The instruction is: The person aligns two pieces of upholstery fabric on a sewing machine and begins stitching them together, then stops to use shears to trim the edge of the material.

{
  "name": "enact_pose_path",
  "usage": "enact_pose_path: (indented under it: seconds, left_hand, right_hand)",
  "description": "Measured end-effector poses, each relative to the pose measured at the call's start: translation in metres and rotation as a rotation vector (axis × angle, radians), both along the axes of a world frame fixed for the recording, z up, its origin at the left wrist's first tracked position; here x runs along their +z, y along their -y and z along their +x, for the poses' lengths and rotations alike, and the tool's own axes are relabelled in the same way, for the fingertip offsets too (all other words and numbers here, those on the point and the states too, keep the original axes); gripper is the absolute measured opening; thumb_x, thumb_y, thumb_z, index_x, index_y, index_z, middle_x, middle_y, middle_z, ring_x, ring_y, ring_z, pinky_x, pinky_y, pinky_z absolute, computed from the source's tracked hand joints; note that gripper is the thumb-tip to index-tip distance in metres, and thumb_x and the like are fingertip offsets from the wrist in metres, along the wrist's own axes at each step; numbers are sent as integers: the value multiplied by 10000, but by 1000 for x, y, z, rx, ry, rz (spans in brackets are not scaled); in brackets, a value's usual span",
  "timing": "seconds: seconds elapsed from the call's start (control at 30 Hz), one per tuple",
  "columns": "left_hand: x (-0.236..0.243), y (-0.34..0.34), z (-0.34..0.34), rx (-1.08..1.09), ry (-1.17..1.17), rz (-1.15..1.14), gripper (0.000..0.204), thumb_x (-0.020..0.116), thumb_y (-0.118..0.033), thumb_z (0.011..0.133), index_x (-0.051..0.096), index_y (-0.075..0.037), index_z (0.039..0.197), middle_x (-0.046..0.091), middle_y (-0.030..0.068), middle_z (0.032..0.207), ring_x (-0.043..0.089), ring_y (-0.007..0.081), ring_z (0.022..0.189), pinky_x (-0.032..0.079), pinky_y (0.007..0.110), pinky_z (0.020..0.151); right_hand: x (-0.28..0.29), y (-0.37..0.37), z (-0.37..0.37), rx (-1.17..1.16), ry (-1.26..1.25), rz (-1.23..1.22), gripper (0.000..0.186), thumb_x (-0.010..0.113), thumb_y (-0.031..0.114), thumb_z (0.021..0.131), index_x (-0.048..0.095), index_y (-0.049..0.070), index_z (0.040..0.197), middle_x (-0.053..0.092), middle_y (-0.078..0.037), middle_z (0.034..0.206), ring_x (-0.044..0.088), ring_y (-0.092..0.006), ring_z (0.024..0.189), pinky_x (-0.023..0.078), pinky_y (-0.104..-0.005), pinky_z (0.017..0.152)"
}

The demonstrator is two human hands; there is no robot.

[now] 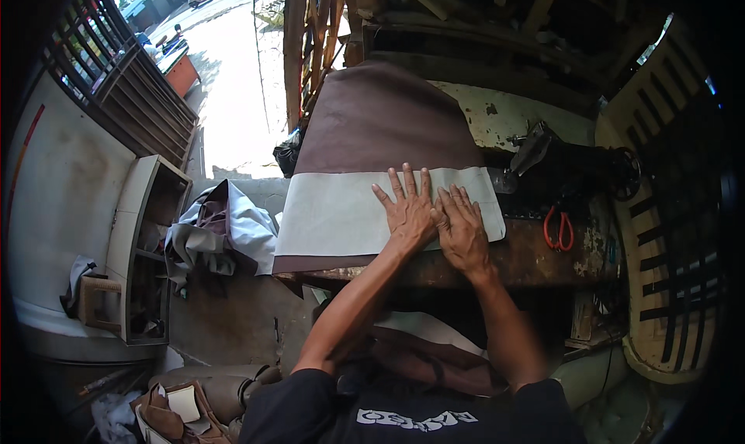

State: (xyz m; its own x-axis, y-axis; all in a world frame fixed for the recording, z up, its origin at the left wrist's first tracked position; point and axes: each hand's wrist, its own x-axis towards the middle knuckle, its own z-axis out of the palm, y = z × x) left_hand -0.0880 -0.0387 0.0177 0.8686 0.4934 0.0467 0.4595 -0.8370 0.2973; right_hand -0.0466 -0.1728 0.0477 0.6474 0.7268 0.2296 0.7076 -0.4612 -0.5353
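Brown sheet of material (380,118) lies over the desk (535,258) at centre frame, its near part folded back so the pale underside (334,211) shows as a wide white band w/ a thin brown strip along the near edge. Both hands rest flat on that pale band, right of centre. Left hand (407,207) is spread, fingers apart, palm down, gripping nothing. Right hand (463,231) lies just beside it, touching at the thumb side, also flat and unclenched, its heel near the sheet's right corner and the desk's front edge.

Desk surface is worn, rusty-looking, paint flaking. Right of the hands, orange-handled scissors (557,228) lie on the desk, apart from the sheet. Behind them, upper right of centre, a dark sewing machine (574,161) w/ handwheel at its right end.

More brown and pale material (434,351) hangs below the desk by the person's lap. Left of centre, a heap of crumpled cloth (221,227) sits on a low ledge. Far left, a wooden shelf unit (143,250); lower left, rolled brown pieces (217,390) on the floor. Right edge: slatted pale panel (667,234).
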Motion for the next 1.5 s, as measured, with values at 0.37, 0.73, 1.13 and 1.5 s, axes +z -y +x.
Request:
enact_pose_path:
  seconds: [0.37,0.73,1.13,1.5]
  left_hand:
    - [33,-133,-169,-41,-163,116,648,461,-557,1046,410,-251,1615,262,111,1724,124,349,1615,59,655,1265]
    - [22,-72,-146,-383,-204,132,600,318,-513,1098,304,-292,1655,156,114,1750,88,386,1613,-20,700,1238]
    - [7,-69,86,-242,-14,8,710,254,-633,1060,300,-247,1653,150,140,1746,65,422,1607,3,745,1218]
    - [49,-140,44,-684,-254,-33,713,430,-706,1015,419,-306,1606,263,112,1719,74,367,1614,21,671,1261]
  right_hand:
    - [-26,23,73,82,184,-300,588,395,533,1091,487,202,1567,406,-91,1657,284,-370,1564,192,-589,1261]
    - [-23,-46,78,-159,417,-182,497,624,319,1014,579,152,1479,548,-204,1516,424,-380,1485,303,-594,1216]
    - [-85,61,-118,244,-941,-129,672,748,413,933,590,-29,1414,709,-241,1274,703,-333,1174,538,-412,1017]
    - [-95,-15,-153,197,-1468,207,789,781,567,894,575,9,1413,623,-153,1370,573,-245,1285,434,-381,1122]
